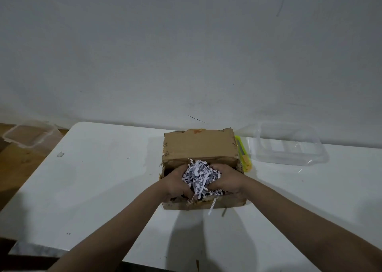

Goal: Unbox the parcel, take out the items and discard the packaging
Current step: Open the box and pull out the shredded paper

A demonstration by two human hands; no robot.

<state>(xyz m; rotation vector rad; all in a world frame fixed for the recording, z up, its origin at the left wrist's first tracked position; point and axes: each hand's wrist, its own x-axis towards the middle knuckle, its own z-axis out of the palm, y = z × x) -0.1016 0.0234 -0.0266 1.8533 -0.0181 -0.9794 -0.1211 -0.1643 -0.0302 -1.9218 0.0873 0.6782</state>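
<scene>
Item 1. Brown corrugated cardboard box, worn and torn at its edges, on the white table towards the far side. We see its far flap standing up and tilted towards us, hiding the back of the interior; the near wall is low and frayed. What lies beneath the filling we cannot make out.

Item 2. White-and-dark shredded paper filling, heaped at the box opening. A few strips hang over the near wall; one reaches the table in front.

Item 3. Our left hand and right hand, both reaching forward from the bottom of the view with bare forearms. Each has its fingers curled into the shredded paper, gripping the wad from either side. The fingertips are buried in the strips and hidden.

Item 4. Yellow-green plastic utility knife, just beside the box's right wall, partly hidden behind it.

Item 5. Clear plastic rectangular container, to the right of the knife, near the table's far edge by the white wall.

Item 6. A second clear plastic container, off the table at far left, on a brown surface; blurred.

Open room: bare table to the left of the box, in front of it between our forearms, and to the right. The table's left edge runs diagonally; its near edge is cut off by the frame.
</scene>
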